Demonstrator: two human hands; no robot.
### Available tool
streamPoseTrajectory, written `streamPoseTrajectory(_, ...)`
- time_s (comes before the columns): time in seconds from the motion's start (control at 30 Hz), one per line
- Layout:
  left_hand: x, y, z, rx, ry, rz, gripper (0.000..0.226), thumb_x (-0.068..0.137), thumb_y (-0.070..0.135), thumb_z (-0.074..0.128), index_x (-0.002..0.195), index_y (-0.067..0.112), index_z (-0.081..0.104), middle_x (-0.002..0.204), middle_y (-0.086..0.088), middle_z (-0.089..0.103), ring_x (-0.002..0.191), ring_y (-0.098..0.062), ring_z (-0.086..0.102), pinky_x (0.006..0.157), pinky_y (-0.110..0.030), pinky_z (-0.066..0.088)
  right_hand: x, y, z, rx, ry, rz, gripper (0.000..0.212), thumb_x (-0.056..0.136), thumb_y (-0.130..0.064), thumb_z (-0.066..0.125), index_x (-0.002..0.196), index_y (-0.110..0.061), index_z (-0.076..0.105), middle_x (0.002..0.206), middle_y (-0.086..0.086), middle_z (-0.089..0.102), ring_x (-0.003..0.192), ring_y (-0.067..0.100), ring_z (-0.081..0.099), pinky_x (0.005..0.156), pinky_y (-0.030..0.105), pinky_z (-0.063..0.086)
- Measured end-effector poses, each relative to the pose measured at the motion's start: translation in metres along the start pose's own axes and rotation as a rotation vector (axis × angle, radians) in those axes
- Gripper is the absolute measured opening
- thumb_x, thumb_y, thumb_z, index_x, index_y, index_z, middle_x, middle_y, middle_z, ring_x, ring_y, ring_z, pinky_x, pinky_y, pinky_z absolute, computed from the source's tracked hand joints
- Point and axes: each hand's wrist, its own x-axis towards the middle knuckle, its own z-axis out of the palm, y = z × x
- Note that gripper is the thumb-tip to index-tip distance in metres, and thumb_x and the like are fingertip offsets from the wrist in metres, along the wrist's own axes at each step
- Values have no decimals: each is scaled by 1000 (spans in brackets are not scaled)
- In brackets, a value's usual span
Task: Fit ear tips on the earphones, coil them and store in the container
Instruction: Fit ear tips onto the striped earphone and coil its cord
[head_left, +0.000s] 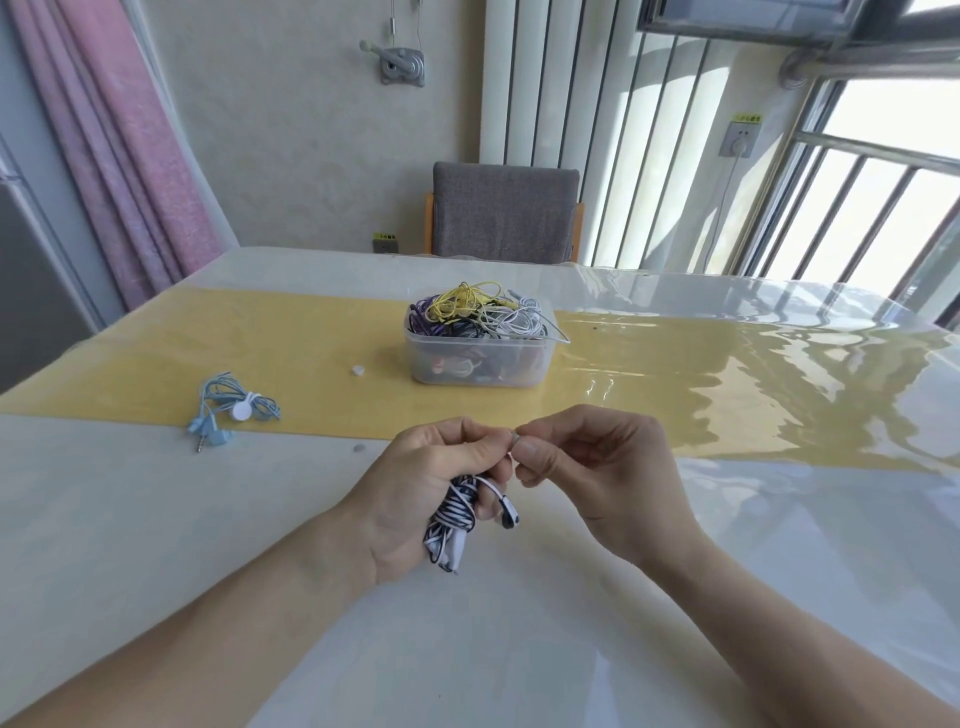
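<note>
Left hand (431, 493) clutching black-and-white striped earphone bundle (457, 512) — keeps cord tidy. Right hand (587, 467) pinching small ear tip (515, 440) against bud — presumably fitting. Clear plastic container (478, 358) within reach.

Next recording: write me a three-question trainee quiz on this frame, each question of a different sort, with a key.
1. True or false: the blue earphones lie inside the container.
2. What does the left hand grip? A) yellow cable B) black-and-white earphones C) a plug
3. Fill in: the right hand pinches a small piece at its ____.

Key: 1 false, they lie on the table; 2 B; 3 fingertips.
</note>
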Motion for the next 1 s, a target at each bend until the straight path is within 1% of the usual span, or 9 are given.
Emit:
streamPoseTrajectory(0.1, -1, 2, 0, -20, -18, -38, 12, 75, 14, 66, 77, 3, 63, 64, -9, 56, 46, -12, 45, 43, -21, 40, -1, -1, -3, -149, 3, -63, 3, 80, -16, 81, 80, -16, 78, 73, 0, 75, 65, 18, 68, 69, 35, 58)
streamPoseTrajectory(0.2, -2, 5, -1, -3, -54, -47, 11, 76, 13, 65, 75, 3, 61, 65, -9, 55, 47, -12, 45, 43, -21, 39, -2, -5, -3, -212, -10, -79, 4, 79, -16, 82, 80, -16, 78, 74, -4, 75, 65, 14, 67, 66, 30, 57)
streamPoseTrajectory(0.37, -4, 4, -2, 137, -27, 103, 13, 77, 15, 68, 78, 3, 66, 63, -12, 59, 50, -17, 48, 46, -23, 41, -1, -11, -2, 279, -53, 274, 20, 68, -17, 79, 79, -4, 69, 68, 19, 69, 56, 23, 64, 60, 28, 55)
streamPoseTrajectory(0.47, -2, 2, -2, 256, 42, 240, 14, 77, 17, 69, 81, 3, 69, 63, -11, 63, 53, -15, 55, 48, -22, 45, -2, -6, 3, 502, -80, 453, 18, 70, -15, 74, 81, -2, 69, 71, 17, 68, 58, 18, 64, 59, 23, 57)
streamPoseTrajectory(0.53, 0, -2, -1, 310, 100, 310, 10, 82, 12, 69, 84, 2, 69, 63, -8, 64, 56, -13, 58, 50, -22, 48, -1, -2, 6, 554, -84, 499, 20, 75, -16, 71, 87, 0, 69, 76, 15, 67, 59, 14, 63, 60, 21, 57)
streamPoseTrajectory(0.63, 3, -7, 1, 307, 166, 344, 7, 86, 10, 68, 85, 2, 70, 64, -9, 65, 58, -14, 58, 52, -23, 49, -1, 1, 8, 494, -15, 439, 26, 76, -20, 73, 90, 2, 73, 79, 17, 67, 62, 16, 62, 62, 22, 56)
streamPoseTrajectory(0.8, 4, -6, 3, 223, 191, 316, 10, 85, 16, 67, 82, 7, 71, 64, -7, 63, 54, -14, 54, 52, -22, 48, -2, -2, 6, 267, 41, 217, 27, 75, -26, 75, 92, -7, 80, 80, 18, 74, 71, 22, 68, 71, 28, 57)
streamPoseTrajectory(0.9, 1, -5, 4, 194, 170, 305, 10, 78, 22, 69, 74, 15, 74, 64, -7, 62, 53, -15, 53, 52, -22, 48, -2, -5, 7, 222, 57, 196, 30, 74, -22, 75, 97, -2, 76, 82, 19, 75, 73, 24, 71, 71, 30, 58)
streamPoseTrajectory(1.0, 1, -4, 4, 176, 164, 279, 11, 83, 18, 67, 77, 12, 73, 66, -8, 62, 53, -17, 52, 53, -23, 48, -1, -7, 6, 159, 103, 172, 23, 76, -18, 77, 95, -5, 74, 78, 15, 76, 70, 26, 73, 69, 31, 58)
